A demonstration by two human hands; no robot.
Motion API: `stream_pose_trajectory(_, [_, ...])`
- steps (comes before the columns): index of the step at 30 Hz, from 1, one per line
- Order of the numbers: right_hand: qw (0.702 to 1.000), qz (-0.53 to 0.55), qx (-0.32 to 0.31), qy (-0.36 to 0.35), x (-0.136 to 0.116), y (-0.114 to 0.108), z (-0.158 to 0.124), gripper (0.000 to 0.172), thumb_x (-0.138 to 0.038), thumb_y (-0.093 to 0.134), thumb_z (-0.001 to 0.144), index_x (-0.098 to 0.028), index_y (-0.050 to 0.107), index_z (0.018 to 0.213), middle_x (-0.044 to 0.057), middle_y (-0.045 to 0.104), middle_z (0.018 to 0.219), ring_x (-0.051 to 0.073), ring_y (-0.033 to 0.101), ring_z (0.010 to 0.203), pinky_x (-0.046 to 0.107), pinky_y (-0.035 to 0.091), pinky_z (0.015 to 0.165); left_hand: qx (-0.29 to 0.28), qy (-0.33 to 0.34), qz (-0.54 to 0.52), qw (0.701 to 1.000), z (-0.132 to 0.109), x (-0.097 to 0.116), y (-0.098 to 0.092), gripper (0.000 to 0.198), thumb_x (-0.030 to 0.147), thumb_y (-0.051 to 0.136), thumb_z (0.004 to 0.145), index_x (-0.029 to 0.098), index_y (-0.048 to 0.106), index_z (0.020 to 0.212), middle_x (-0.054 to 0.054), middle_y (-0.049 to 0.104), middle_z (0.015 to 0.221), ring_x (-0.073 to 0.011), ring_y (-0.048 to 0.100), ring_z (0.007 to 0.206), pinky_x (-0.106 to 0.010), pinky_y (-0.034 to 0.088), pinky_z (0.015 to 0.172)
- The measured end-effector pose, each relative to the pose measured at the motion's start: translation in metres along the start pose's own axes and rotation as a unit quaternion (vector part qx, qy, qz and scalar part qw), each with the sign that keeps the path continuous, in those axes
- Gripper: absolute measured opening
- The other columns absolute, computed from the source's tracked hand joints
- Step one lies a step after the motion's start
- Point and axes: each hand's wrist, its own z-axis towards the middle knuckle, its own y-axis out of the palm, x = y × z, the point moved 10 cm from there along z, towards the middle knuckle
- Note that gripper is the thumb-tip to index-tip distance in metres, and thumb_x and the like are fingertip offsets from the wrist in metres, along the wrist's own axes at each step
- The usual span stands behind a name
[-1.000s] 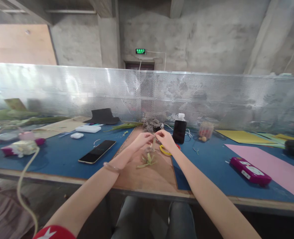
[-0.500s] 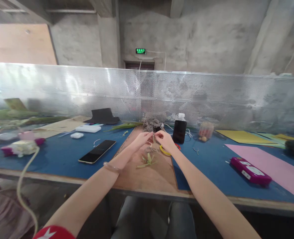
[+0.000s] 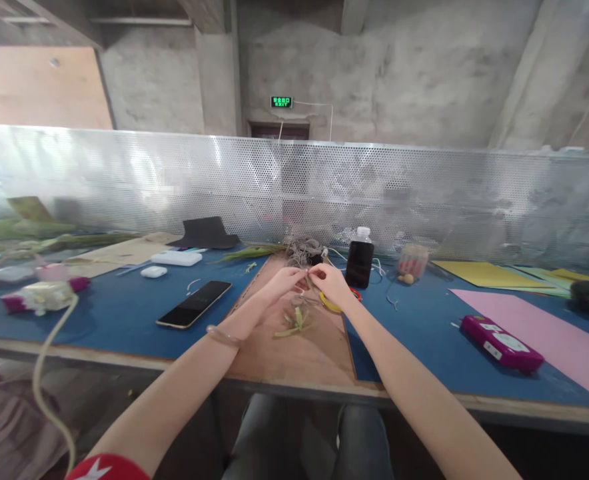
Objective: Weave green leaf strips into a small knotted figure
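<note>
Above the brown board (image 3: 294,360), my left hand (image 3: 282,283) and my right hand (image 3: 330,281) meet fingertip to fingertip. Both are closed in a pinch. A thin pale strand seems to hang beneath them, but what the fingers hold is too small to make out. Just behind the hands lies a tangled bundle of grey string (image 3: 302,250). Nearer to me, green leaf strips (image 3: 298,323) rest on the board. A yellow curved object (image 3: 327,303) with some orange beside it is partly hidden by my right hand and wrist.
Left of the board lies a phone (image 3: 194,305), with a white case (image 3: 153,272) farther back. To the right stand a dark bottle (image 3: 359,263) and a clear jar (image 3: 413,265). A purple box (image 3: 502,342) touches pink paper (image 3: 564,340). A perforated metal screen (image 3: 424,193) closes off the back.
My right hand has shifted very slightly, still pinched against the left. Nothing on the table has visibly moved.
</note>
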Motion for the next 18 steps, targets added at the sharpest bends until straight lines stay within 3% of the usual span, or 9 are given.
stream_pose_trajectory(18, [1.000,-0.023,-0.011,0.013,0.0043,0.0046,-0.0002,0.022,-0.028,0.049,0.087,-0.014,0.055,0.103,0.006,0.058,0.102,0.016,0.058,0.086,0.036,0.049,0.075,-0.035,-0.013,0.006,0.999,0.0008,-0.0032,0.0060,0.027,0.031,0.048,0.085,0.013,0.053,0.105,-0.007,0.058,0.102,-0.0175,0.059,0.084,-0.037,0.049,0.073])
